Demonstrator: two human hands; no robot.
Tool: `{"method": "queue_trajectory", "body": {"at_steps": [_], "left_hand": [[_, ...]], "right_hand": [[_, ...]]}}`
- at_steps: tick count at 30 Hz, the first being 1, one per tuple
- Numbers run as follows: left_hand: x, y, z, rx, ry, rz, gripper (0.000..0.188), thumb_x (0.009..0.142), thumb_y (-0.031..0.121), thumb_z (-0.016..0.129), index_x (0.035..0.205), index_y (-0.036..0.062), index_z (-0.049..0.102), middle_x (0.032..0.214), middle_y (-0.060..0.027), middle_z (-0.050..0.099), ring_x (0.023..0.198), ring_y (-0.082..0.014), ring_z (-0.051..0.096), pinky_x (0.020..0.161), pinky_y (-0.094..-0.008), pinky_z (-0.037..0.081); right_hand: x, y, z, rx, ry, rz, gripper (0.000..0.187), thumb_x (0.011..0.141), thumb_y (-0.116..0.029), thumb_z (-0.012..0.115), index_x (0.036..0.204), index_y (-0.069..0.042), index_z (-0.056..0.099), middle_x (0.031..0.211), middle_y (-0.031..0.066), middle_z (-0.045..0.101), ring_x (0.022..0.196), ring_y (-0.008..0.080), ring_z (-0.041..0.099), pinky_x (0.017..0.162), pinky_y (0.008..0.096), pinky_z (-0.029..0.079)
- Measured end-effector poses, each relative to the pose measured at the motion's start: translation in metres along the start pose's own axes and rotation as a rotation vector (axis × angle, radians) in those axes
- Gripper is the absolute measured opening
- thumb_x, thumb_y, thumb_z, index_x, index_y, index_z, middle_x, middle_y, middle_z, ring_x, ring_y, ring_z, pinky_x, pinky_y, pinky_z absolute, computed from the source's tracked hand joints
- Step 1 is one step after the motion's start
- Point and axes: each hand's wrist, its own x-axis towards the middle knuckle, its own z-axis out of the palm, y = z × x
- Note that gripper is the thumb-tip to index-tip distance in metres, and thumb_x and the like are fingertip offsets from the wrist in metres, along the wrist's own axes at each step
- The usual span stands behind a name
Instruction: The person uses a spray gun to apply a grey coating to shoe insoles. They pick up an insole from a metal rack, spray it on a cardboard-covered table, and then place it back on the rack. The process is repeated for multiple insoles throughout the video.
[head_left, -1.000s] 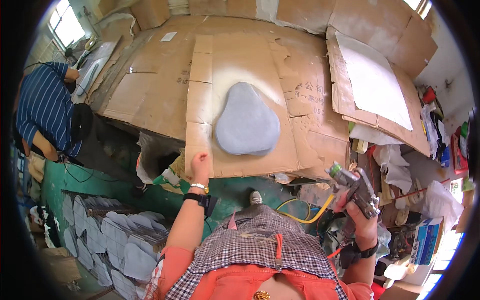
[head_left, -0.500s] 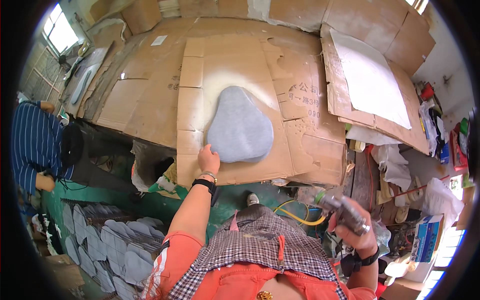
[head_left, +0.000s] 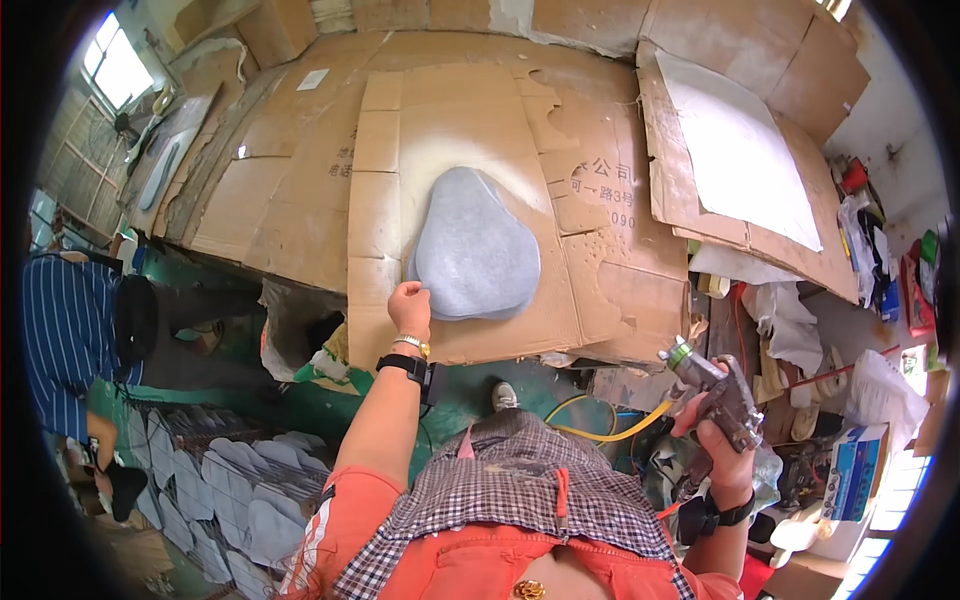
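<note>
A grey, rounded-triangular fabric pad (head_left: 478, 245) lies on a cardboard sheet, with the edge of at least one more like it showing beneath. At its lower left corner, my left hand (head_left: 409, 311) is closed in a pinch on the pad's edge. My right hand (head_left: 722, 445) grips a metal spray gun (head_left: 722, 395) off the table's front edge, its green-ringed nozzle end tilted up and left. A yellow hose (head_left: 640, 425) runs leftward from beside that hand.
Pale overspray (head_left: 445, 160) marks the cardboard sheet (head_left: 370, 230). A white sheet (head_left: 745, 150) lies at the right. Several grey pads rest on a wire rack (head_left: 235, 480) at lower left, where a co-worker in a striped shirt (head_left: 70, 335) reaches down. Boxes and bags crowd the right side.
My right hand has turned the spray gun and lifted its nozzle end. The left hand stays at the pad's corner, where the layers now show slightly offset. The co-worker's arm has lowered toward the rack.
</note>
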Motion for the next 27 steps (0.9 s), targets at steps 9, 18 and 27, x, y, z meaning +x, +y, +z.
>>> {"method": "queue_trajectory", "body": {"at_steps": [9, 18, 27], "left_hand": [[-0.007, 0.005, 0.010, -0.406, -0.001, -0.361, 0.046, 0.072, -0.002, 0.056, 0.116, 0.0079, 0.048, 0.099, -0.0062, 0.056, 0.082, -0.0200, 0.054, 0.066, -0.0380, 0.046], [-0.010, 0.147, 0.033, -0.758, -0.459, -0.128, 0.052, 0.073, -0.007, 0.046, 0.123, 0.0071, 0.045, 0.097, -0.0042, 0.056, 0.081, -0.0160, 0.056, 0.075, -0.0390, 0.050], [-0.111, 0.247, -0.110, -1.287, -0.332, 0.132, 0.048, 0.075, -0.009, 0.045, 0.120, 0.0054, 0.047, 0.102, -0.0047, 0.060, 0.086, -0.0155, 0.060, 0.078, -0.0321, 0.051]], "right_hand": [[-0.011, -0.002, -0.004, 0.058, -0.128, 0.117, 0.071, 0.072, -0.018, 0.071, 0.133, 0.002, 0.041, 0.081, 0.0117, 0.062, 0.073, 0.0183, 0.060, 0.070, 0.0314, 0.048], [0.026, 0.006, 0.019, 0.022, -0.009, -0.014, 0.076, 0.077, -0.031, 0.072, 0.137, 0.000, 0.036, 0.083, 0.0087, 0.060, 0.075, 0.0178, 0.059, 0.071, 0.0313, 0.047], [0.050, 0.030, 0.063, -0.060, -0.339, 0.023, 0.069, 0.079, -0.024, 0.069, 0.135, 0.004, 0.038, 0.085, 0.0070, 0.061, 0.078, 0.0173, 0.060, 0.076, 0.0308, 0.048]]}}
